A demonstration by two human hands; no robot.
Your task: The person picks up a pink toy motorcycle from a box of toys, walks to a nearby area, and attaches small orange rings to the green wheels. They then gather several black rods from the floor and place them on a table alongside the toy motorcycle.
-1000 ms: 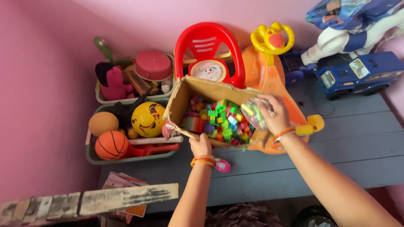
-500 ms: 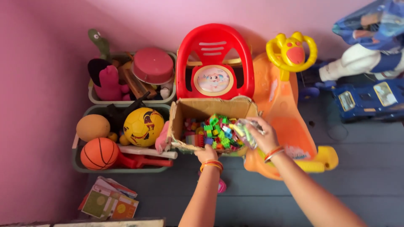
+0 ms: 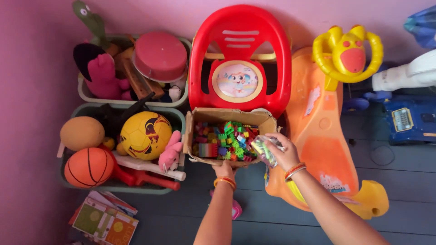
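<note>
Both hands are working at the cardboard box (image 3: pixel 227 119) of coloured building bricks (image 3: pixel 225 141) at frame centre. Gripping the box's near edge at six o'clock, the left hand (image 3: pixel 224 170) is closing on the cardboard, while the right hand (image 3: pixel 282 153) at the box's four o'clock corner is clutching a clear bag of small pieces (image 3: pixel 263 149). That torn, sagging cardboard is looking weak; I judge a careless tug could rip the edge or tip bricks onto the grey floorboards (image 3: pixel 399 168). Leaning at twelve o'clock is a red child's seat (image 3: pixel 240 50); an orange ride-on toy (image 3: pixel 331 149) is sitting at three o'clock, and a ball-filled bin (image 3: pixel 177 115) at nine. The bag's contents are hard to make out, and the left fingertips are hiding inside the box.
</note>
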